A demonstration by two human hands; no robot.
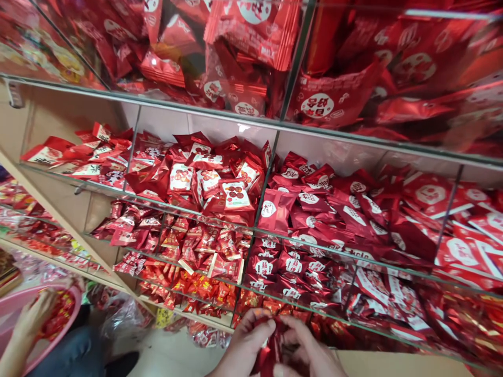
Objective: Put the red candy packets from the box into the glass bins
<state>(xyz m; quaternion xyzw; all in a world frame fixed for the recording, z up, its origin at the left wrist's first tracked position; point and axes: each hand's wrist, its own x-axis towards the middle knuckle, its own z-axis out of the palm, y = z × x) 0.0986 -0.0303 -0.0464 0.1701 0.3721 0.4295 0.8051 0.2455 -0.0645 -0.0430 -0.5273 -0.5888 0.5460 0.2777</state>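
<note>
Low in the head view, my left hand [245,340] and my right hand [310,348] meet around a small dark red snack packet [267,356]. My left thumb presses on its upper part, and the fingers of my right hand curl around its other side. My hands partly cover the packet, so its label is mostly hidden. Just beyond my hands are glass-fronted shelf compartments with similar maroon packets [293,264] bearing white labels.
Red packets with white picture labels [236,195] fill the middle compartments. Larger red bags [330,99] fill the top shelf. At lower left, a co-worker's hand [41,309] reaches into a pink basin [74,309] of red packets. Clear plastic bags [123,317] lie on the floor.
</note>
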